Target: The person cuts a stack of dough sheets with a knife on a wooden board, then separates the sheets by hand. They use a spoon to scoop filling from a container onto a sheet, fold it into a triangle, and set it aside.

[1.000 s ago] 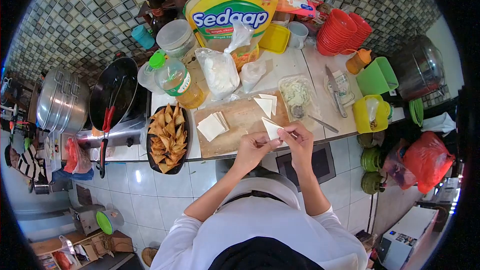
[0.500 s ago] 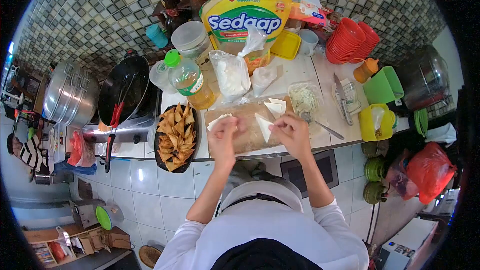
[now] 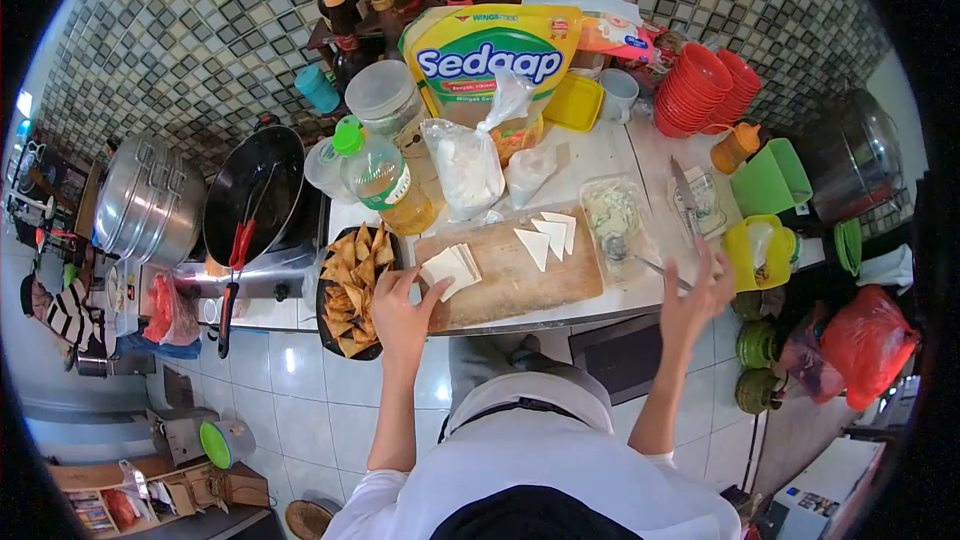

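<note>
At the near left corner of a stack of white square pastry wrappers (image 3: 455,268), my left hand (image 3: 400,312) has its thumb and fingers apart, touching the stack's edge. The stack lies on a wooden cutting board (image 3: 505,292). Three white folded triangles (image 3: 534,249) overlap on the board's right part. My right hand (image 3: 694,298) is raised at the counter's front right, fingers spread, holding nothing. Near its fingers is the handle of a spoon (image 3: 655,267), whose bowl rests in a clear tub of pale, green-flecked filling (image 3: 612,205).
Left of the board, a black tray (image 3: 327,325) holds browned triangular pastries (image 3: 355,275). An oil bottle (image 3: 385,175) and tied white bags (image 3: 465,175) stand behind. A knife (image 3: 685,195) lies right of the tub, near a yellow container (image 3: 748,265). A wok (image 3: 252,195) sits far left.
My right hand has let go of a folded triangle, now lying with the others, and moved right with fingers spread. My left hand has moved left and down to the stack's edge.
</note>
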### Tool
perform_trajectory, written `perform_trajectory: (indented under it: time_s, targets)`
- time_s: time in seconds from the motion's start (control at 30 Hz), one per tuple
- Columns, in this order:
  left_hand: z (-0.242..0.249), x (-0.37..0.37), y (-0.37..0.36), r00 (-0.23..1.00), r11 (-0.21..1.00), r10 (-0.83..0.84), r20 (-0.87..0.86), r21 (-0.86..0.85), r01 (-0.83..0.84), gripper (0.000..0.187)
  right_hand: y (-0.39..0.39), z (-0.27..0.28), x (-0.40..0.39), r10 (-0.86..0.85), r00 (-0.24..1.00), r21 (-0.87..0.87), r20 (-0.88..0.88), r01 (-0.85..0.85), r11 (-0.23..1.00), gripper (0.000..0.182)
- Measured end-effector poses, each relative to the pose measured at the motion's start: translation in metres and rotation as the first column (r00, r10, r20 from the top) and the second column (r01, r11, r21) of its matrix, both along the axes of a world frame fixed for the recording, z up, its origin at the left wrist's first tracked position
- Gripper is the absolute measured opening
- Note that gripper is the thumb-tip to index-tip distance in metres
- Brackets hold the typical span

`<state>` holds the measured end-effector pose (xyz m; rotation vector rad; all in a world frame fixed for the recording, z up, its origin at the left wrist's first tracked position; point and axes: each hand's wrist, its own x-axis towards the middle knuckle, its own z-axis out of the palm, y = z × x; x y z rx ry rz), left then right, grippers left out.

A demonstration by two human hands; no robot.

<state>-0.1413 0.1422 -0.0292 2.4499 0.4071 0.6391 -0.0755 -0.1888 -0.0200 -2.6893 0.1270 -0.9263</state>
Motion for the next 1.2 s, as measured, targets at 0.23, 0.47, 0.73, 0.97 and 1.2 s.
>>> perform_trajectory:
  time_s: [0.23,0.47,0.73,0.97,1.2]
  targets:
    - [0.000,0.001,-0.006,0.989,0.983,0.001,0.146,-0.182,0.026,0.018,-0.052,-0.052,-0.002,0.145,0.969,0.658,-0.201,0.023,0.753,0.037]
    - [-0.006,0.004,-0.035,0.941,0.392,0.026,0.337,-0.869,0.301,0.009,0.001,-0.023,0.024,0.303,0.950,0.874,0.074,-0.208,0.438,0.018]
    - [-0.022,0.001,-0.143,0.546,0.443,-0.826,0.141,-0.436,0.783,0.011,-0.004,0.006,0.023,0.439,0.890,0.474,0.124,-0.442,0.761,0.019]
    - [-0.063,0.020,-0.187,0.483,0.483,-0.875,0.024,-0.012,0.876,0.014,-0.003,-0.024,0.030,0.631,0.776,0.247,-0.004,-0.611,0.752,0.009]
    - [-0.070,0.023,-0.187,0.494,0.498,-0.867,-0.069,-0.051,0.866,0.021,0.004,-0.023,0.031,0.626,0.780,0.442,0.005,-0.564,0.698,0.012]
